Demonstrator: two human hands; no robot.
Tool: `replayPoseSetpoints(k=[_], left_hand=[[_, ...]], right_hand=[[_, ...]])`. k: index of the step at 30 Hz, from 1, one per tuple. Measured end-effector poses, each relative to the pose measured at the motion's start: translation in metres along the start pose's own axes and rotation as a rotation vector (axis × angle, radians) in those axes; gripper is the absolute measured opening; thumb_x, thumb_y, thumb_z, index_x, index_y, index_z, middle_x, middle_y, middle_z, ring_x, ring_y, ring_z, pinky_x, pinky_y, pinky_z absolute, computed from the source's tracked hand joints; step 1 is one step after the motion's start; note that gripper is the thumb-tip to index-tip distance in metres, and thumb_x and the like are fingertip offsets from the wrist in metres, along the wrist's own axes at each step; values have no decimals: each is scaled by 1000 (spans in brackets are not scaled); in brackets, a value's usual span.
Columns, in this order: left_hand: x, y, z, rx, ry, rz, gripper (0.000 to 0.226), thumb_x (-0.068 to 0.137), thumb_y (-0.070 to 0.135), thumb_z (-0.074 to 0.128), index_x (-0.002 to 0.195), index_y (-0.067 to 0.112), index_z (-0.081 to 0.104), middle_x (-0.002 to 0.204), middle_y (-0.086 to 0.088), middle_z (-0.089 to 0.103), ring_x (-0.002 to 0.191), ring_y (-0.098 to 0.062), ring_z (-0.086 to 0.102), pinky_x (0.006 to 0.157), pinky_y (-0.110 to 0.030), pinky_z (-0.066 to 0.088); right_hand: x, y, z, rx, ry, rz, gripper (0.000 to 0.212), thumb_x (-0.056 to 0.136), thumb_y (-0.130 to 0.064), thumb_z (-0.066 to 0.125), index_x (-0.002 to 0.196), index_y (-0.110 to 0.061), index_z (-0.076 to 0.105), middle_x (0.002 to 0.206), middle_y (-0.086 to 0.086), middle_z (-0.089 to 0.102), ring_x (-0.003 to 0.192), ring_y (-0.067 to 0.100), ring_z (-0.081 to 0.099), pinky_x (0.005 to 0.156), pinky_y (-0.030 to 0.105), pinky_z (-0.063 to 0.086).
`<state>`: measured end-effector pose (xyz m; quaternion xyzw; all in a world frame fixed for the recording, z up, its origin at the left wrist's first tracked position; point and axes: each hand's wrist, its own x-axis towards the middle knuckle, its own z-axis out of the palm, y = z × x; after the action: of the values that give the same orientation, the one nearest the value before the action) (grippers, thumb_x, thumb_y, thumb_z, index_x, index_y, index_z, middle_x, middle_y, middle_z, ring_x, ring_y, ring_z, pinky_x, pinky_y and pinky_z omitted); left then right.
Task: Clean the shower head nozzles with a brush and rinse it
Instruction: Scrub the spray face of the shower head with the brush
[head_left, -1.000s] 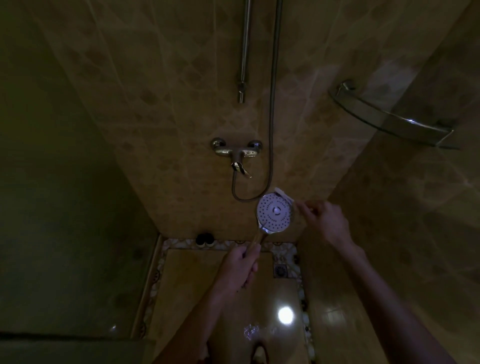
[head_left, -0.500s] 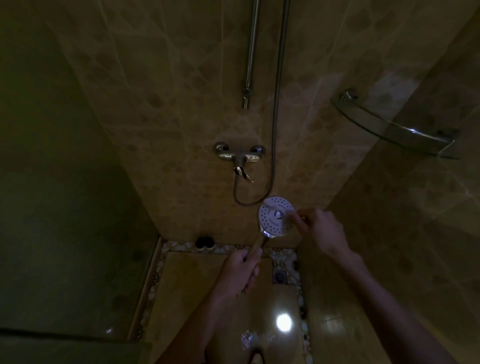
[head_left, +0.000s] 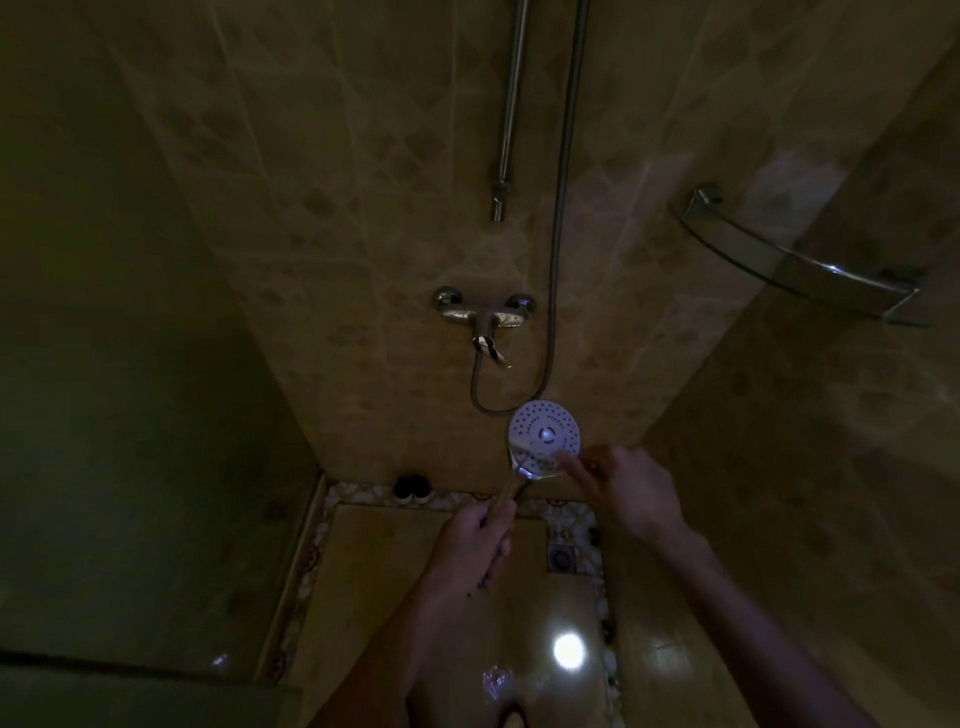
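Shower head (head_left: 545, 436) held face-up just below the wall mixer tap (head_left: 484, 317); left hand (head_left: 475, 540) wrapped round its handle; right hand (head_left: 626, 491) pinches brush (head_left: 530, 451) across nozzle face; risk: dim light, wet grip, brush slips off or nozzles missed.

White shower head (head_left: 545, 434) dotted with dark nozzles; tan wall tiles (head_left: 374, 182) with darker diamonds; mosaic-patterned floor border (head_left: 571, 519).
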<state>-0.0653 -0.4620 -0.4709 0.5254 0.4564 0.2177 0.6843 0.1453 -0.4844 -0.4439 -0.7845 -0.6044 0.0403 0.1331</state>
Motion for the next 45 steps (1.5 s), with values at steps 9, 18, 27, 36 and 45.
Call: replayPoseSetpoints(k=[9, 18, 27, 36, 45], left_hand=[[3, -1, -2, 9, 13, -30, 32, 97, 36, 48, 74, 14, 51, 53, 5, 50, 38, -7, 39, 37, -20, 28], [7, -1, -3, 35, 4, -10, 40, 95, 41, 50, 66, 14, 50, 48, 3, 46, 38, -9, 39, 39, -22, 29], [15, -3, -2, 27, 43, -36, 39, 94, 41, 51, 68, 12, 52, 55, -10, 49, 36, -12, 39, 38, -22, 29], [13, 1, 1, 7, 33, -18, 37, 97, 34, 48, 69, 11, 48, 55, -5, 46, 34, -9, 36, 35, -17, 23], [12, 1, -2, -3, 33, -37, 34, 98, 35, 48, 73, 12, 49, 58, -2, 48, 37, -9, 37, 39, -21, 26]], right_hand=[[8, -1, -1, -3, 3, 59, 62, 89, -74, 24, 57, -26, 49, 55, -6, 57, 55, 13, 59, 54, 32, 52], [31, 10, -21, -23, 57, 138, 55, 93, -63, 32, 64, -23, 55, 62, 0, 59, 63, 20, 62, 56, 33, 52], [30, -1, -24, -100, 17, 50, 60, 94, -64, 29, 71, -19, 61, 63, -2, 60, 61, 17, 62, 60, 37, 56], [16, 0, -9, -99, 50, 0, 68, 84, -76, 11, 61, -26, 51, 55, -7, 54, 52, 10, 56, 49, 26, 47], [-2, -2, 4, -91, 14, -35, 71, 86, -78, 12, 63, -24, 52, 54, -5, 55, 52, 8, 56, 53, 30, 51]])
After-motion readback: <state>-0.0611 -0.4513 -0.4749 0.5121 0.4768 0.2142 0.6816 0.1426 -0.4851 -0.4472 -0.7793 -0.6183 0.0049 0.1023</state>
